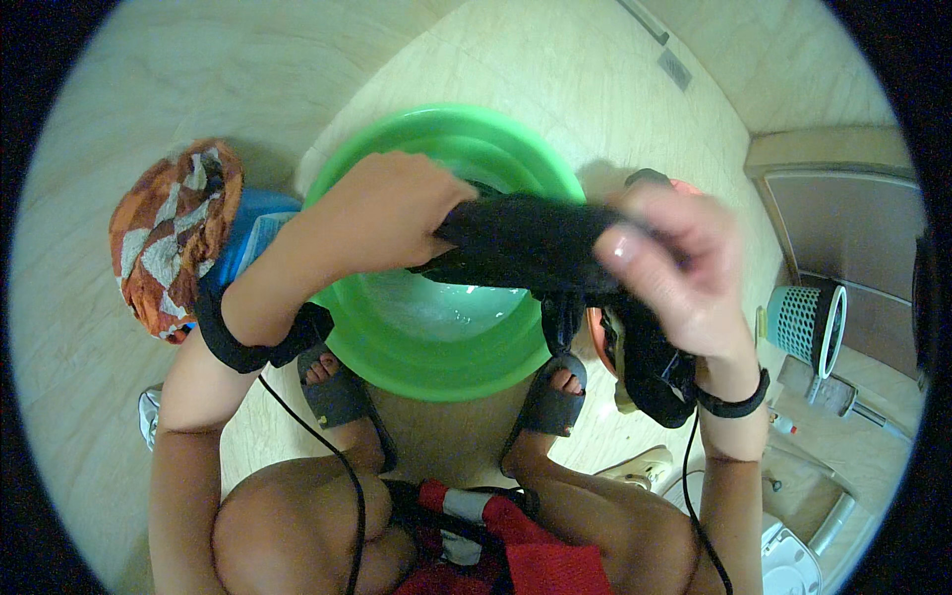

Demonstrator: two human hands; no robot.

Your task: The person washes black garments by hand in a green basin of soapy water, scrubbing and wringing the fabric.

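Observation:
A wet-looking black cloth (520, 242) is stretched between my two hands above a large green plastic basin (446, 387). My left hand (401, 208) grips its left end, palm turned down. At the other end, my right hand (669, 260), somewhat blurred, pinches the cloth between thumb and fingers. Part of the dark cloth hangs down below the right hand. Cloudy water (454, 309) lies in the basin. Each wrist wears a black strap with a cable running down from it.
At left, an orange, brown and white patterned cloth (178, 238) lies over a blue container (253, 216). An orange container (597, 338) with dark cloth stands right of the basin. Sandaled feet flank the basin's near side. A perforated basket (796, 321) is farther right.

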